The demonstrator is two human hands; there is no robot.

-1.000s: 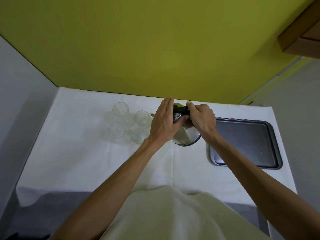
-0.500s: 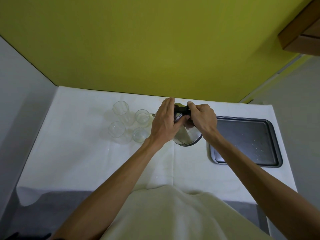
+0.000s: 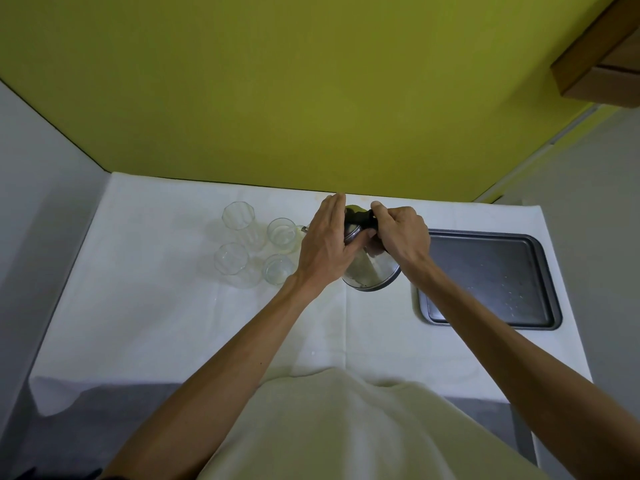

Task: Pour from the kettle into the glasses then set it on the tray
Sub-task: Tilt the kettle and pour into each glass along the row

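A shiny steel kettle (image 3: 372, 273) with a black handle is tilted to the left, its base lifted toward me. My right hand (image 3: 401, 233) is shut on the black handle on top. My left hand (image 3: 327, 244) lies flat against the kettle's lid and left side. The spout tip (image 3: 303, 230) pokes out beside my left hand, right at the rim of the back right glass (image 3: 281, 233). Several clear glasses stand in a cluster on the left: a tall one (image 3: 239, 220) at the back, one (image 3: 231, 261) in front of it, and a short one (image 3: 277, 268).
A dark metal tray (image 3: 491, 282) lies to the right of the kettle on the white tablecloth (image 3: 145, 306). A yellow wall rises right behind the table. A wooden shelf (image 3: 602, 64) hangs at the upper right.
The kettle has tipped slightly further left and its base has risen a little. Both hands keep their hold.
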